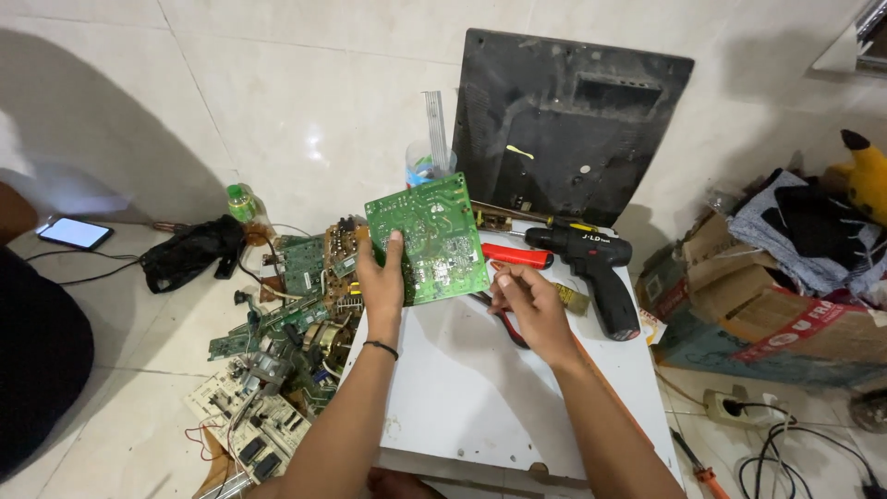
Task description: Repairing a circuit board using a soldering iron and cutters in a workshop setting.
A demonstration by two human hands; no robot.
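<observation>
So the green circuit board (427, 238) is up in the air over the far end of the white table (480, 388), tilted with its solder side facing the camera. The left hand (382, 277) has it pinched by the lower left edge, thumb on the front and fingers curled behind, so that hand is closed on the board. The right hand (528, 298) sits just beside the board's lower right corner, loosely curled with nothing obviously in it; I can't tell whether the fingertips actually touch the board. Going by how things lie, the board is already out of whatever it came from and is only being looked over. No tool is on it, nothing looks removed from it, so I'd say whatever gets done to the board itself hasn't started. Right behind the hands lie red-handled pliers (517, 256), a black cordless drill (591, 268) and a small brush (568, 298), all untouched. A black monitor back cover (564, 120) leans on the tiled wall behind the table, with a plastic cup (425, 166) beside it. On the floor to the left there's a heap of other circuit boards (286, 333), a black bag (189, 249), a green-capped bottle (242, 205) and a lit phone (74, 233). On the right are cardboard boxes (748, 314) and a power strip (739, 407).
</observation>
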